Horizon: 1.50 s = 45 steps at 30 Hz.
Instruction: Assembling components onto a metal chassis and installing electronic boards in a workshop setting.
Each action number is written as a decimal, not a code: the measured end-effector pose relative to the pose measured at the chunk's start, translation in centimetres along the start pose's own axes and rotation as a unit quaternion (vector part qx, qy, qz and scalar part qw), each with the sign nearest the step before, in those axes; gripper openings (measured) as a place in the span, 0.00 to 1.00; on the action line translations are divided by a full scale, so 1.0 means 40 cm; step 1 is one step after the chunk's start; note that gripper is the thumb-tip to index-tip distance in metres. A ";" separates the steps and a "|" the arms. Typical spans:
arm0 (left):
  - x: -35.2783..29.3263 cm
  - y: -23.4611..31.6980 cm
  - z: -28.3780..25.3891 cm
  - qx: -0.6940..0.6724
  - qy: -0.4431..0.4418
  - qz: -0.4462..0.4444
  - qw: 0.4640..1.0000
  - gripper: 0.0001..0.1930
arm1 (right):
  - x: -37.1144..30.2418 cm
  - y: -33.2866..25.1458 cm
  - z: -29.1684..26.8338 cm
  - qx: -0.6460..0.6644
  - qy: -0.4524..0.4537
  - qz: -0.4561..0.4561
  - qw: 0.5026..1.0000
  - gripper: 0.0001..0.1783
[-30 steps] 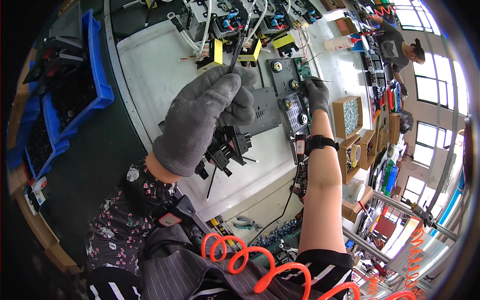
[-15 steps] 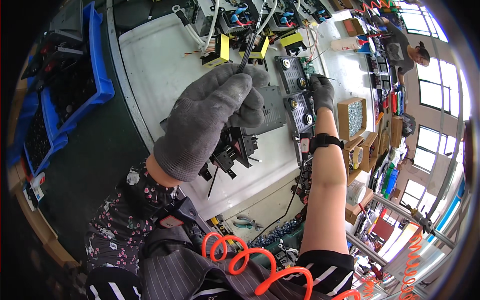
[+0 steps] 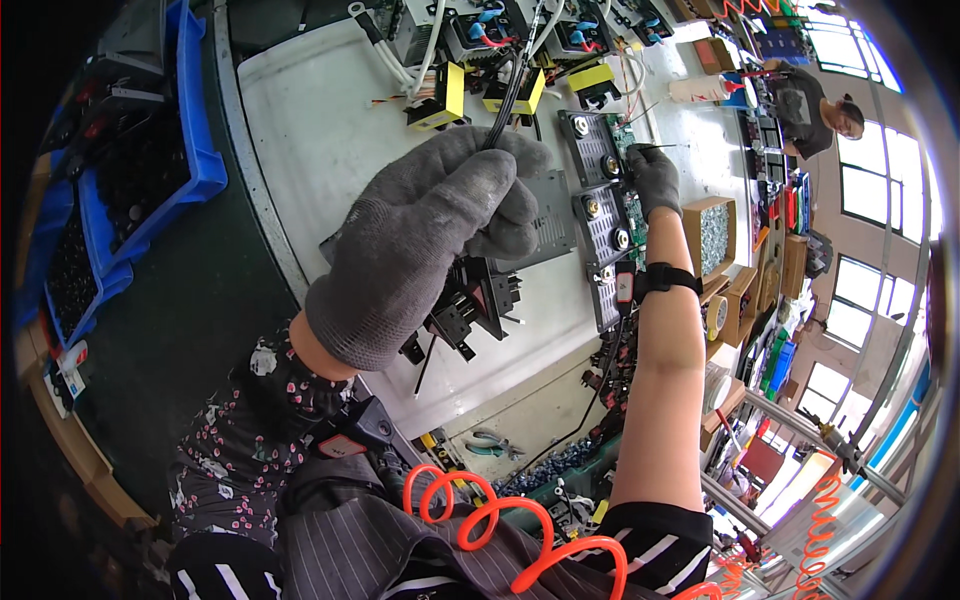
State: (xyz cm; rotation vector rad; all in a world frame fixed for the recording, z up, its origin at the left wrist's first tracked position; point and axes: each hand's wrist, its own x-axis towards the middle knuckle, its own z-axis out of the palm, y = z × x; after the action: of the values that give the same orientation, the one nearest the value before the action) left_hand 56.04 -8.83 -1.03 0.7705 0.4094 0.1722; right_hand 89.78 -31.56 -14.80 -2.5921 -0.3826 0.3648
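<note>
My left hand, in a grey knit glove, pinches a bundle of black cable ties or wires; which of the two I cannot tell. The strands rise toward the far edge of the bench. Farther right, my gloved right hand is closed around a thin dark strand that sticks out past its fingertips. It lies beside a green circuit board and black slotted panels with round brass terminals. Yellow-wrapped transformers with wires stand beyond my left hand. Below that hand are black plastic housings, partly hidden.
Blue bins of small black parts stand at the left. On the right are a carton of small metal parts and a white bottle. Pliers lie near me. An orange coiled hose crosses my front. A person is at far right.
My right hand has shifted slightly right with the thin strand. The left hand and its black bundle have moved a little to the right.
</note>
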 end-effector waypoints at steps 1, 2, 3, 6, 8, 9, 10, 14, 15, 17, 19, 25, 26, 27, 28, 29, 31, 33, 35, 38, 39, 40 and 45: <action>-0.001 0.001 -0.001 0.004 0.002 -0.005 1.000 0.18 | 0.002 -0.008 -0.002 -0.039 -0.003 -0.004 0.999 0.12; -0.001 0.002 -0.001 0.004 0.003 -0.005 1.000 0.18 | -0.001 -0.022 -0.005 -0.039 -0.004 -0.004 0.999 0.12; -0.002 0.002 -0.003 0.004 0.003 -0.005 1.000 0.18 | -0.007 -0.035 -0.005 -0.005 -0.032 0.024 0.999 0.13; -0.002 0.002 0.002 0.004 0.005 -0.005 1.000 0.18 | -0.005 -0.055 -0.012 0.014 -0.066 0.047 0.997 0.13; -0.003 0.002 0.003 0.005 0.007 -0.005 1.000 0.18 | 0.002 -0.052 -0.013 0.000 -0.073 0.042 0.996 0.13; -0.005 0.002 0.001 0.005 0.001 -0.002 1.000 0.18 | 0.005 -0.046 -0.016 0.053 -0.080 0.063 0.993 0.13; -0.006 0.001 -0.001 0.005 -0.006 0.002 1.000 0.18 | 0.006 -0.040 -0.019 0.106 -0.087 0.084 0.987 0.14; -0.003 -0.001 0.003 0.004 0.003 0.000 1.000 0.18 | 0.016 -0.024 -0.018 0.120 -0.081 0.104 0.984 0.14; -0.003 0.001 0.002 0.007 -0.007 0.006 1.000 0.18 | 0.019 -0.025 -0.018 0.105 -0.081 0.099 0.986 0.14; -0.004 0.003 0.003 0.011 -0.017 0.011 1.000 0.18 | 0.027 -0.029 -0.014 0.090 -0.081 0.095 0.988 0.14; -0.008 0.006 0.006 0.015 0.007 0.011 1.000 0.18 | 0.035 -0.033 -0.002 0.088 -0.078 0.079 0.990 0.13; -0.005 0.008 0.013 0.013 0.009 0.003 1.000 0.18 | 0.026 -0.025 0.013 -0.007 -0.013 0.031 0.999 0.15; -0.005 0.006 0.008 0.007 -0.004 0.009 1.000 0.18 | 0.011 -0.032 0.015 -0.002 0.004 0.014 1.000 0.13; -0.002 0.003 0.004 0.009 -0.004 0.011 1.000 0.18 | -0.004 -0.039 0.010 0.000 0.004 0.012 1.000 0.13; 0.004 -0.001 0.003 0.004 -0.017 0.006 1.000 0.19 | -0.023 -0.042 -0.002 0.026 0.028 0.041 0.998 0.13; 0.007 0.003 0.005 0.000 -0.031 0.001 1.000 0.19 | -0.053 -0.058 -0.022 0.052 0.053 0.070 0.995 0.14; 0.009 0.010 0.017 -0.006 -0.037 -0.007 0.999 0.19 | -0.159 -0.130 -0.072 0.114 0.049 0.079 0.989 0.15; 0.008 0.005 0.023 -0.001 -0.032 -0.006 0.999 0.18 | -0.288 -0.239 -0.100 0.245 0.003 0.052 0.968 0.15; -0.004 0.012 0.030 -0.012 -0.044 0.001 0.999 0.18 | -0.403 -0.317 -0.120 0.378 -0.135 -0.009 0.916 0.14; -0.021 0.014 0.051 -0.034 -0.079 -0.021 0.996 0.16 | -0.552 -0.422 -0.135 0.398 -0.256 -0.043 0.880 0.14; -0.025 0.013 0.064 -0.041 -0.100 -0.046 0.993 0.15 | -0.583 -0.453 -0.143 0.407 -0.266 -0.042 0.873 0.15; -0.028 0.000 0.073 -0.091 -0.118 -0.043 0.988 0.14 | -0.601 -0.464 -0.137 0.417 -0.260 -0.045 0.870 0.15; -0.038 -0.019 0.090 0.032 -0.138 -0.050 0.989 0.14 | -0.632 -0.460 -0.126 0.454 -0.287 -0.011 0.843 0.15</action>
State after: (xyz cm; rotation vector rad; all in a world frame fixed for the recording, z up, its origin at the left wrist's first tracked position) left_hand 56.17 -12.12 1.23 0.8225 0.1907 -0.0429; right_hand 64.34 -26.66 3.41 -1.5059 -0.3202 1.0361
